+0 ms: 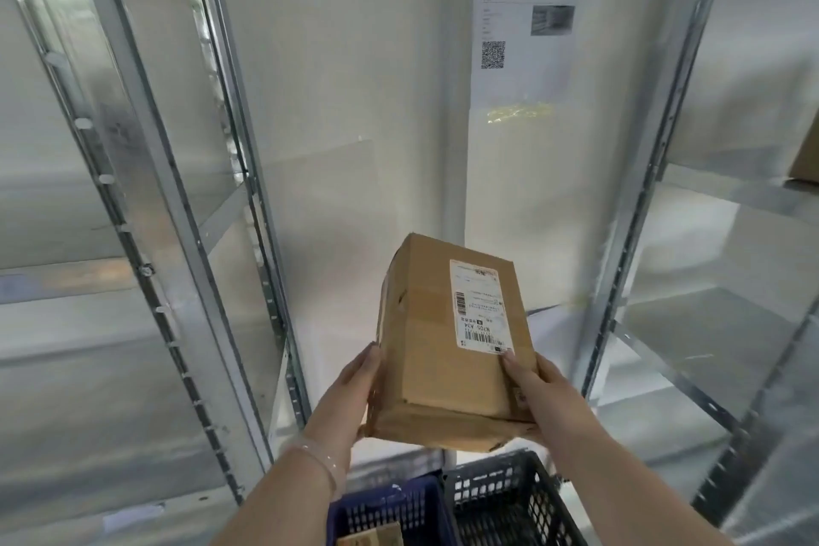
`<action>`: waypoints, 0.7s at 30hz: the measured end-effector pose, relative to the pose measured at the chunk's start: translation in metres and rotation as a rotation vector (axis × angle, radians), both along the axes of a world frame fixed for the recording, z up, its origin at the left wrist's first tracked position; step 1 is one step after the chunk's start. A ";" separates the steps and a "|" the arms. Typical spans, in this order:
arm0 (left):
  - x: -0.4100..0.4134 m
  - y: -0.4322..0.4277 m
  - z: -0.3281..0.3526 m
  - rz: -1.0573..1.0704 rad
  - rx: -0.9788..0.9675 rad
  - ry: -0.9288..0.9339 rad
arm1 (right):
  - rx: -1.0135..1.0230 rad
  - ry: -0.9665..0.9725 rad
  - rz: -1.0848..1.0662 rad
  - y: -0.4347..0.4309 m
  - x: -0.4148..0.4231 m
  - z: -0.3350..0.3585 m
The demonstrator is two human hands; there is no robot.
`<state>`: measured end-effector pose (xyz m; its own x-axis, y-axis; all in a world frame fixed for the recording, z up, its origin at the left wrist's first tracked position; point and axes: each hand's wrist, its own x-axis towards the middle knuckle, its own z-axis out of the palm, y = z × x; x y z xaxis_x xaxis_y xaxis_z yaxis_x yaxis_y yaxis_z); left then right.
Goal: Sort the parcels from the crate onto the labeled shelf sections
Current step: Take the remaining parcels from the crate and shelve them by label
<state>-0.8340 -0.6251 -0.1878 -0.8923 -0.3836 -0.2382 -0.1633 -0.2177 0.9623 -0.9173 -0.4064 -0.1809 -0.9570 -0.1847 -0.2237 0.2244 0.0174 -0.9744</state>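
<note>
Two metal racks stand side by side. The left rack [146,173] has bare boards; the front edge of one board [66,275] carries a blurred label [17,284], and a lower edge carries a white label [133,516]. On the right rack [642,191], a brown box [806,155] sits on a shelf [731,191], cut off by the frame edge. Between the racks, low down, a blue crate [390,505] and a black crate [509,497] touch; what they stand on is hidden.

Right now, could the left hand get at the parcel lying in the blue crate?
Probably not yet: the left hand grips the cardboard box with the right hand; the parcel sits below in the open-topped blue crate.
</note>
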 end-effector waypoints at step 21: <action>0.018 0.080 0.029 -0.573 0.108 -0.095 | 0.081 0.149 -0.176 0.145 0.034 0.055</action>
<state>-0.8156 -0.5449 -0.1584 -0.9229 0.1838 -0.3383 -0.3683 -0.1651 0.9149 -0.8837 -0.2618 -0.1258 -0.9964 0.0004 -0.0848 0.0846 0.0699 -0.9940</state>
